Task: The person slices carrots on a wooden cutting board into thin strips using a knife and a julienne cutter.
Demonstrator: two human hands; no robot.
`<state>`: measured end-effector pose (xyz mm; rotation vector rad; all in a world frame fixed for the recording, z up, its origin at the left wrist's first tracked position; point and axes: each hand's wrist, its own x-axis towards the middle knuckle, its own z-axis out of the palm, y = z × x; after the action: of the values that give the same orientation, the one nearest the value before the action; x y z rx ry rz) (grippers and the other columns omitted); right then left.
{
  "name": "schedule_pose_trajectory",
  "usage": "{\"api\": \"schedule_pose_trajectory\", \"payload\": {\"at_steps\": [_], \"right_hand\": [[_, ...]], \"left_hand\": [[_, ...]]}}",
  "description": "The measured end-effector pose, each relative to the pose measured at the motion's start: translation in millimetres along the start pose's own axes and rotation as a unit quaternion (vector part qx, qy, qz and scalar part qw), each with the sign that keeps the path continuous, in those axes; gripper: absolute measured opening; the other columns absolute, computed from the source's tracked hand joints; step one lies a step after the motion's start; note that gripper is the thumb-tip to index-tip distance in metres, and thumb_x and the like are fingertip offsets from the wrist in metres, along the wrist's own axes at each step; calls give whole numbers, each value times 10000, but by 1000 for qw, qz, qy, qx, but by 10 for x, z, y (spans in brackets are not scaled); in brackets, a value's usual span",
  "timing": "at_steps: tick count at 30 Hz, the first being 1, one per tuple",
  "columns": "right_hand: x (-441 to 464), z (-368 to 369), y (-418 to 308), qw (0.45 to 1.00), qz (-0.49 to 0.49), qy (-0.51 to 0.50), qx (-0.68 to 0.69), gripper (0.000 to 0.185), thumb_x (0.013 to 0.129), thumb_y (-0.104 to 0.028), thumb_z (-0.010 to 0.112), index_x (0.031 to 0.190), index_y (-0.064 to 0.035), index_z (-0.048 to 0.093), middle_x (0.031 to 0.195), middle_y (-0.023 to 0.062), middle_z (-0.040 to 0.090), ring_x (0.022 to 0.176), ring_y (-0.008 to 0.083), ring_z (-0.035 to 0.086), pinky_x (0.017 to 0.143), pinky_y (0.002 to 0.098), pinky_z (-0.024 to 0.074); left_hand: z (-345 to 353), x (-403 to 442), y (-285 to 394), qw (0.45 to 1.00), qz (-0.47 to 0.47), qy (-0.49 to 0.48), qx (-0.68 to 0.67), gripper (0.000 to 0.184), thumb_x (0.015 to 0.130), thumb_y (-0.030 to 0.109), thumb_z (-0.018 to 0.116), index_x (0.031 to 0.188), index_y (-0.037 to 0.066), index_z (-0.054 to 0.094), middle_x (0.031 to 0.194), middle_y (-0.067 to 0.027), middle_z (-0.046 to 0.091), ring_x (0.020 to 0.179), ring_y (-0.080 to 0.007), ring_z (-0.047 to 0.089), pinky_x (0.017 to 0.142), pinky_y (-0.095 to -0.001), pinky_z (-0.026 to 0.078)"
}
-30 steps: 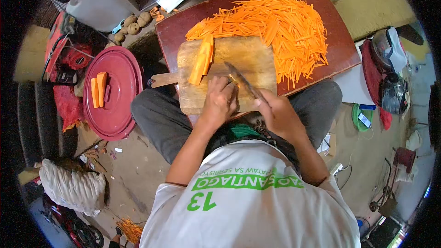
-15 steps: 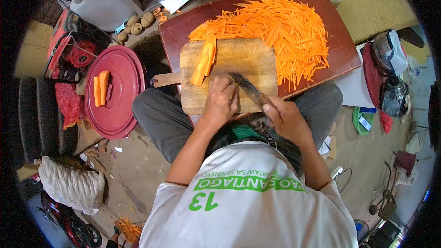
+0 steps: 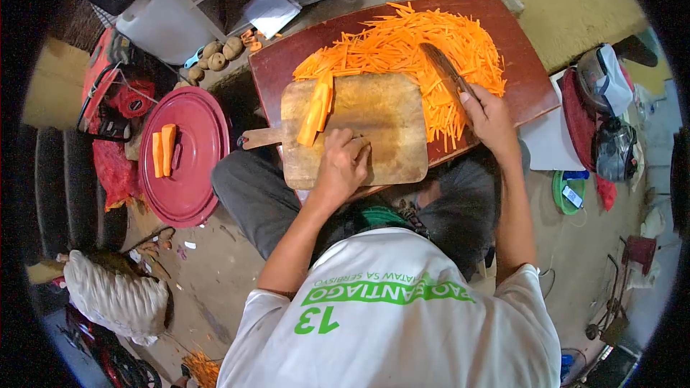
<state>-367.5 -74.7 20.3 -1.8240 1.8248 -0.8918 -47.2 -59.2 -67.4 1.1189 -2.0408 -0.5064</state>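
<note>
My right hand grips a dark-bladed knife by its handle, with the blade over the heap of carrot strips. My left hand rests on the wooden cutting board, fingers curled in and pressed together. Whatever may be under those fingers is hidden. Just beyond it, several carrot slices lie overlapped on the left part of the board. The strips spread behind the board and along its right side on a dark red table.
On my left stands a round red lid with two peeled carrot pieces on it. Brown round vegetables and a blue peeler sit behind it. A green basin with a phone is at the right. A white sack lies lower left.
My right hand has moved the knife from the board, beside my left hand, up and right over the carrot strips. The left hand stays curled on the board.
</note>
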Motion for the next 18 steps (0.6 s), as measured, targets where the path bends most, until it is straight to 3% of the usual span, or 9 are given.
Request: {"api": "schedule_pose_trajectory", "payload": {"at_steps": [8, 9, 14, 15, 18], "right_hand": [[-146, -144, 86, 996, -5, 86, 17, 323, 1068, -256, 654, 1244, 8, 719, 852, 233, 724, 773, 347, 735, 722, 436, 559], [-196, -142, 53, 996, -38, 85, -17, 322, 1056, -249, 666, 1255, 1, 710, 884, 238, 731, 798, 367, 740, 730, 452, 567], [-394, -119, 45, 970, -152, 49, -182, 338, 1005, -219, 710, 1273, -23, 646, 1038, 248, 747, 910, 440, 737, 756, 530, 586], [-431, -104, 83, 971, -139, 22, -194, 428, 970, -183, 766, 1342, -18, 633, 1116, 220, 754, 973, 404, 745, 820, 493, 586], [-500, -94, 114, 956, -175, 27, -234, 319, 1009, -227, 710, 1251, -44, 610, 978, 163, 735, 873, 392, 744, 728, 523, 587]], "left_hand": [[-13, 668, 155, 999, 16, -11, -30, 176, 892, 35, 766, 1052, -41, 767, 918, -203, 655, 910, -408, 656, 843, -460, 528], [-39, 828, 206, 997, -18, -55, -41, 200, 910, 55, 767, 1084, -44, 760, 968, -211, 689, 961, -404, 677, 868, -455, 531], [116, 1434, 409, 995, 44, 21, -85, 313, 879, 118, 831, 1157, -18, 778, 1096, -201, 750, 1059, -359, 714, 951, -426, 553], [169, 1543, 423, 995, 51, 24, -81, 344, 861, 132, 849, 1166, -12, 782, 1100, -197, 753, 1059, -358, 715, 957, -429, 554], [409, 1827, 385, 994, 89, 19, -62, 438, 802, 200, 901, 1182, 11, 793, 1100, -186, 754, 1067, -368, 708, 970, -439, 550]]}}
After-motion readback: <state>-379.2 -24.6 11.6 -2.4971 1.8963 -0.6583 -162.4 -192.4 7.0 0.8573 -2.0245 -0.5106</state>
